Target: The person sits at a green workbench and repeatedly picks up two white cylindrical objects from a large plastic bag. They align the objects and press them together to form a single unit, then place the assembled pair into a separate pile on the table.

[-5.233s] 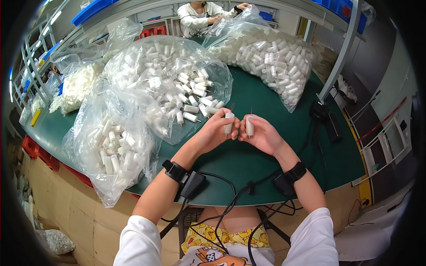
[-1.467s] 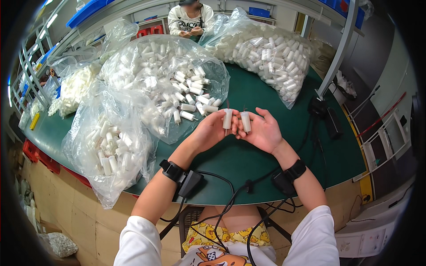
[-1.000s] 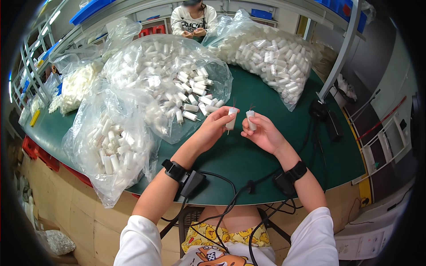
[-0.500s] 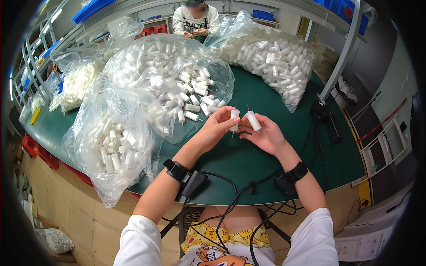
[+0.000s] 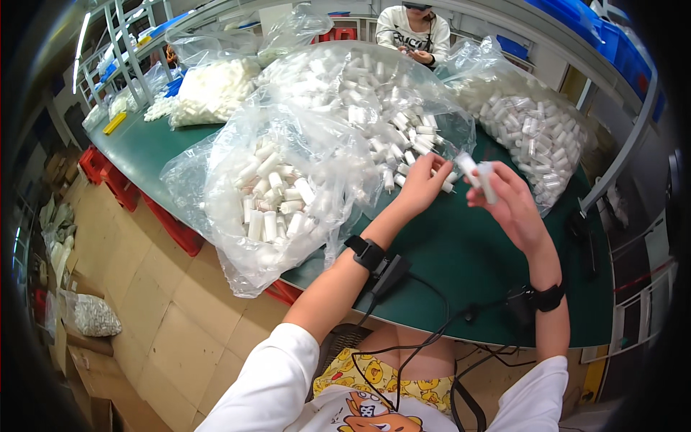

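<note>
A big clear plastic bag (image 5: 288, 194) lies near the front edge of the green desk (image 5: 461, 266). It is soft and crinkly, and it is full of little white tubes (image 5: 270, 205). A second clear bag (image 5: 360, 93) behind it holds many more of the same tubes, and its open mouth faces the person. A third bag (image 5: 533, 129) sits to the right, also stuffed with white tubes. Far back on the left is a heap of white bits (image 5: 209, 90) in more plastic.

The left hand (image 5: 421, 186) reaches to the mouth of the second bag, with its fingers spread a little and touching the loose tubes there. The right hand (image 5: 507, 201) is lifted above the desk and is closed around two small white tubes (image 5: 478, 175), which stick up out of the fingers side by side. They are short, round and smooth.

Both wrists wear black bands with black wires (image 5: 432, 338) hanging down over the desk's near edge. The green top right under the hands is bare and flat. Another person (image 5: 414, 32) sits at the far side of the desk.
</note>
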A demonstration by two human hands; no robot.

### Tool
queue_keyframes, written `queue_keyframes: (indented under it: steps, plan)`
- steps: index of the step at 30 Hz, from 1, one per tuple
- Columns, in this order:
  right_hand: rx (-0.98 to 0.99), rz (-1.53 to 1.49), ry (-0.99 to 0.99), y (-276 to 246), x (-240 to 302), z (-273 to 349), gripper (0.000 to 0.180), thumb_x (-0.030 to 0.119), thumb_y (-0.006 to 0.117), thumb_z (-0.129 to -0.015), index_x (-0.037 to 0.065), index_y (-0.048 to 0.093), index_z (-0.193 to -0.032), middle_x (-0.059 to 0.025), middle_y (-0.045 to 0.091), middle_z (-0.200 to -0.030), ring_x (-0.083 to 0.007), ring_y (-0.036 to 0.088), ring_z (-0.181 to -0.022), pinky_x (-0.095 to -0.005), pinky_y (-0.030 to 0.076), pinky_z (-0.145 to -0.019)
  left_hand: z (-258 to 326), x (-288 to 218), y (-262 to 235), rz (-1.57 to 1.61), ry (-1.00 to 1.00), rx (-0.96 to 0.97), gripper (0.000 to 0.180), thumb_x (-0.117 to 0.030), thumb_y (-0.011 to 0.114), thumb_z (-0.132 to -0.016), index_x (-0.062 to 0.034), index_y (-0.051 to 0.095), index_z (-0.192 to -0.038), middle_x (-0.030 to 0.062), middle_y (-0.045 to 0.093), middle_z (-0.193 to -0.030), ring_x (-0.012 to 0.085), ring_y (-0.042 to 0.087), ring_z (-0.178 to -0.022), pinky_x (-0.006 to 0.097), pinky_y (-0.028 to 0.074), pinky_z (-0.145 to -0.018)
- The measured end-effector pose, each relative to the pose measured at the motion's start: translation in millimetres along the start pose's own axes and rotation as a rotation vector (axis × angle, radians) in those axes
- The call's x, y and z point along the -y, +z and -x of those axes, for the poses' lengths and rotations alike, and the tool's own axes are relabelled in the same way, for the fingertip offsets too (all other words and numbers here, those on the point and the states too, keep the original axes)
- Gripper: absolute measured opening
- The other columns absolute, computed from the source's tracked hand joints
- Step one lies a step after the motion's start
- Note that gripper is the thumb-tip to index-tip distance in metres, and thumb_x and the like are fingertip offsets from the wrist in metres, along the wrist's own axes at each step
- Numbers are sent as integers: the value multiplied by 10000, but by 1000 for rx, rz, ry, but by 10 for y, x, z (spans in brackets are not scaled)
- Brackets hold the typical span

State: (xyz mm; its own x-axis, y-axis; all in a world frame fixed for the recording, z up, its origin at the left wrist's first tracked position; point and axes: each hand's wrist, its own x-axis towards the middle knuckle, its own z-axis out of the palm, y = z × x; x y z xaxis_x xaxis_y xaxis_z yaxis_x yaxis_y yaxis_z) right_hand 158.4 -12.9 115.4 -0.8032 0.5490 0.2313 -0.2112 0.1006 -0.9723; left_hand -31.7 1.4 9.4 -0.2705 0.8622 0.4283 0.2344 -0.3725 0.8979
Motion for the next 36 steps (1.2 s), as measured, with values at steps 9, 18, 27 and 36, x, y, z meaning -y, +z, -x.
queue_keyframes:
  steps: [9, 18, 27, 36]
  plan:
    - [439, 352, -17, 1358, 304, -1003, 479, 315, 590, -859, -52, 490, -1149, -126, 620, -879, -135, 614, -701, -252, 501, -636, 9, 615, 33, -647, 506, 143, 383, -257, 530, -876, -69, 467, -1204, 127, 505, -1140, 243, 477, -1071, 357, 370, -917]
    - [178, 420, 167, 323, 315, -953, 234, 187, 510, -856, -25, 610, -857, -104, 649, -761, -111, 582, -596, -228, 469, -566, 176, 154, -181, -780, 169, 109, 275, -149, 643, -724, -18, 541, -942, 157, 534, -920, 353, 470, -905, 415, 406, -826]
    - [-113, 1125, 218, -642, -1068, -763, 337, 274, 711, -669, -3, 592, -820, -147, 639, -764, -273, 630, -731, -353, 487, -654, 221, 141, -22, -1013, 264, -16, 350, -293, 649, -752, -147, 555, -1056, 119, 492, -987, 321, 439, -955, 440, 361, -781]
    - [-199, 973, 265, -659, -785, -434, 324, 247, 701, -719, -16, 575, -860, -131, 633, -799, -211, 634, -752, -315, 492, -667, 244, 108, -78, -1127, 216, 65, 257, -305, 624, -783, -175, 537, -987, 94, 532, -949, 308, 431, -980, 462, 301, -821]
